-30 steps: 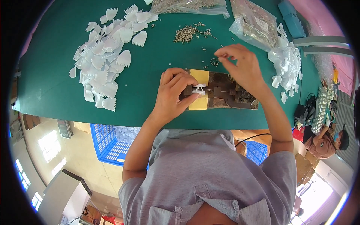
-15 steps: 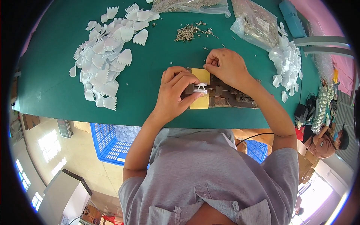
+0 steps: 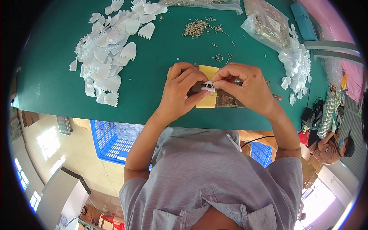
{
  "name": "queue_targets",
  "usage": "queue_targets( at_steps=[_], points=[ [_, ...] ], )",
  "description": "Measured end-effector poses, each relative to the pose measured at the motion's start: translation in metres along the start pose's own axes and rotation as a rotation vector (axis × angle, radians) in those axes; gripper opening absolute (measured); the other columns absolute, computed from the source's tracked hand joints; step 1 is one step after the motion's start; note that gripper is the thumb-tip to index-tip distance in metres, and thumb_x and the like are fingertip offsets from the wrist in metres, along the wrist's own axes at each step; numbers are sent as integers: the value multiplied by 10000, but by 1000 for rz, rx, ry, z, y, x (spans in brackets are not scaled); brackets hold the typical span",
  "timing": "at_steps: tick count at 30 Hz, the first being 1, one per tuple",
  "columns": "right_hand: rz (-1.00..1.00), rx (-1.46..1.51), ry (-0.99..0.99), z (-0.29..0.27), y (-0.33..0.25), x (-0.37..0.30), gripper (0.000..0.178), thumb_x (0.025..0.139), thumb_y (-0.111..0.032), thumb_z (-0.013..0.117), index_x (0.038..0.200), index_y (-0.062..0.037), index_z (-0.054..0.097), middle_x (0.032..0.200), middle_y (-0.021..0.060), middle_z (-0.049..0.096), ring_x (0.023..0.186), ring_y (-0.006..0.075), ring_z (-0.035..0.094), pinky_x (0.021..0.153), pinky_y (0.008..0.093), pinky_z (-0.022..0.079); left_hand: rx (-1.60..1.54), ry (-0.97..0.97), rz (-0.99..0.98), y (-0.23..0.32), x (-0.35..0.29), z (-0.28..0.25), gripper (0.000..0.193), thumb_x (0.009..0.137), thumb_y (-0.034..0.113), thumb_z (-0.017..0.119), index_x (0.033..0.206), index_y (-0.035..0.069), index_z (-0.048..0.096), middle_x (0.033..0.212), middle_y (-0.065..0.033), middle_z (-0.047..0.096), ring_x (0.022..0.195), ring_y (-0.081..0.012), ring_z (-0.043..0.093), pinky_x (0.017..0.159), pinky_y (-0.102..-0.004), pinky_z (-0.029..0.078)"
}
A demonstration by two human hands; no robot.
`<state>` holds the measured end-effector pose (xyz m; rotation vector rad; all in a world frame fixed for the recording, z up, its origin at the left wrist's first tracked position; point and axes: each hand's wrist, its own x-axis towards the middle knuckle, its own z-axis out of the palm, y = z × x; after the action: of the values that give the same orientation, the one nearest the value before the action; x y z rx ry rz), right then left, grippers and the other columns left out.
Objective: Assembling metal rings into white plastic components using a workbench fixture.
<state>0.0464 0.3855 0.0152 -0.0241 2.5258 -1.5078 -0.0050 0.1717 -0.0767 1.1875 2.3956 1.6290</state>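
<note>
A small white plastic hair claw clip (image 3: 208,87) sits over a brown, worn fixture (image 3: 228,101) with a yellow face (image 3: 206,102). My left hand (image 3: 181,88) is closed around it, thumb below and fingers above. From the other side my right hand (image 3: 245,85) comes up to the clip, its thumb and forefinger pinched at the clip's edge. Whatever lies between those fingertips is too small to make out. Beyond the fixture lie a metal ring (image 3: 219,58), a few thin pins (image 3: 229,57) and a heap of small metal springs (image 3: 196,28).
White toothed clip halves are piled at left (image 3: 101,57) and right (image 3: 295,61). A clear bag of metal parts (image 3: 266,23) lies at the far right, near a teal box (image 3: 303,21). Grey curved bars (image 3: 333,46) reach over the right side. A blue crate (image 3: 105,145) stands below the table.
My right hand has come down from above the fixture to the clip, its fingertips now at the clip's edge. The ring and pins it covered now show. My left hand keeps its hold.
</note>
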Motion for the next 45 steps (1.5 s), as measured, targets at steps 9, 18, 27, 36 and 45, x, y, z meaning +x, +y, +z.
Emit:
queue_targets(
  at_steps=[9,18,27,36,45],
  points=[
    [-113,-288,43,13,0,-1,83,937,-84,738,964,-10,712,853,69,640,755,195,614,678,332,500,6,6,3,2,1,0,355,728,204,899,1009,111,703,1025,-44,688,1081,-271,600,927,-436,441],
    [-140,-305,165,28,5,-9,56,895,-100,733,902,-64,691,833,60,674,798,265,645,760,405,481,18,3,3,5,2,-2,336,708,99,891,986,85,702,1007,-43,706,1096,-283,603,928,-418,493],
    [-253,-432,224,28,-1,-7,52,867,-40,767,898,-47,726,837,54,708,741,193,645,710,328,504,17,15,28,1,1,-1,352,710,165,890,1005,117,702,1015,-24,689,1088,-264,606,935,-426,429],
    [137,-146,-156,1,4,28,149,773,-182,795,841,-74,717,797,32,735,739,190,701,693,343,542,-43,-1,-68,3,2,4,316,740,181,894,975,90,704,980,-63,686,1053,-282,607,937,-425,448],
    [99,81,324,-4,20,-32,90,939,-21,741,1026,-14,718,869,-23,687,788,43,594,727,226,495,-149,4,-59,7,4,3,291,759,32,896,986,42,713,1004,-72,700,1008,-252,644,865,-362,531]
  ],
)
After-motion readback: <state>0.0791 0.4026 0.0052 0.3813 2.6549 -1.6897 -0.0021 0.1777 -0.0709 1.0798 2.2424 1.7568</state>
